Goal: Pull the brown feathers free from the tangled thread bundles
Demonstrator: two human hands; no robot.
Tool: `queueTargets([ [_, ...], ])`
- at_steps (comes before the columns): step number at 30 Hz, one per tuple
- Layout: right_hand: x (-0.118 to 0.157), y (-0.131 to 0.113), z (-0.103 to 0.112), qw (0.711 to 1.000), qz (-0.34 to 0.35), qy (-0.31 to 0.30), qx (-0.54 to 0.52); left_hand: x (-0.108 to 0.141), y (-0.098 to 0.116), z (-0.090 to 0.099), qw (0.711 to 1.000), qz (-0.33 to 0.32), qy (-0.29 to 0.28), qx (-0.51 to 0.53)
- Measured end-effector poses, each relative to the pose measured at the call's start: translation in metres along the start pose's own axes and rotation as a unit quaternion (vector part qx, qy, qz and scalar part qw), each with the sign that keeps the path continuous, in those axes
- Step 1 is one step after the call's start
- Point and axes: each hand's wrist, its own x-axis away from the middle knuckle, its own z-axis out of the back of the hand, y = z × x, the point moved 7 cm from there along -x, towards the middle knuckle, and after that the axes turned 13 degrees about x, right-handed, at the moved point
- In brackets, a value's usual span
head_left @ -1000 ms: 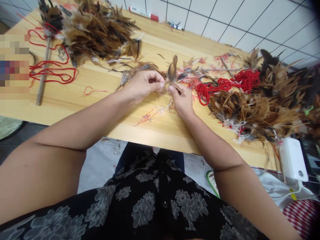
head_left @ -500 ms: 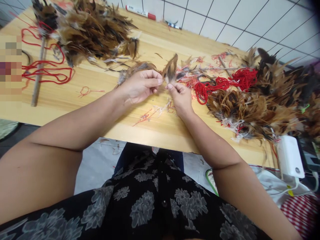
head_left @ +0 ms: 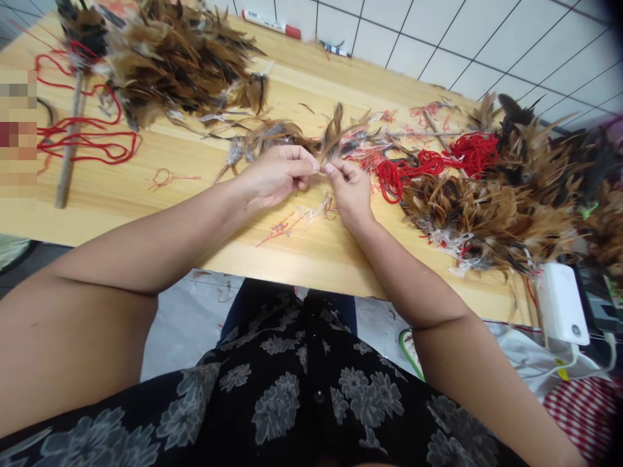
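Note:
My right hand [head_left: 351, 189] pinches a small bunch of brown feathers [head_left: 333, 137] by its lower end, with the tips pointing up and away from me. My left hand [head_left: 282, 175] is closed in a pinch right beside that end, its fingertips meeting those of the right hand. Whatever sits between the left fingertips is too small to make out. Just behind the left hand lie loose brown feathers [head_left: 272, 135] on the table. Scraps of red and white thread [head_left: 292, 224] lie on the wood below both hands.
Feather bundles stand at the left [head_left: 170, 61] and right [head_left: 491, 201] of the wooden table [head_left: 321, 259]. Red cord [head_left: 428, 165] lies right of my hands. A stick [head_left: 71, 146] with red cord is far left. A white power bank [head_left: 564, 303] sits at the right edge.
My left hand has moved slightly right, closing the gap to the right fingertips. The feathers in my right hand have turned and look narrower.

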Motion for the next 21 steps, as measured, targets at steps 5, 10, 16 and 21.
queueTargets([
  [5, 0.0, 0.001, -0.001, 0.999, 0.024, -0.011, 0.04, -0.001, -0.003, 0.001, 0.999, 0.005, -0.024, 0.021],
  [10, -0.001, -0.003, -0.002, 0.998, 0.029, -0.031, 0.039, -0.004, -0.004, 0.001, 0.999, 0.008, -0.036, 0.029],
  [16, 0.002, -0.011, -0.004, 0.998, 0.036, -0.044, 0.034, -0.001, 0.001, -0.003, 0.999, 0.004, -0.033, 0.014],
  [21, 0.0, -0.01, -0.002, 0.994, 0.071, -0.046, 0.075, 0.002, 0.008, 0.0, 0.997, -0.035, -0.015, -0.062],
])
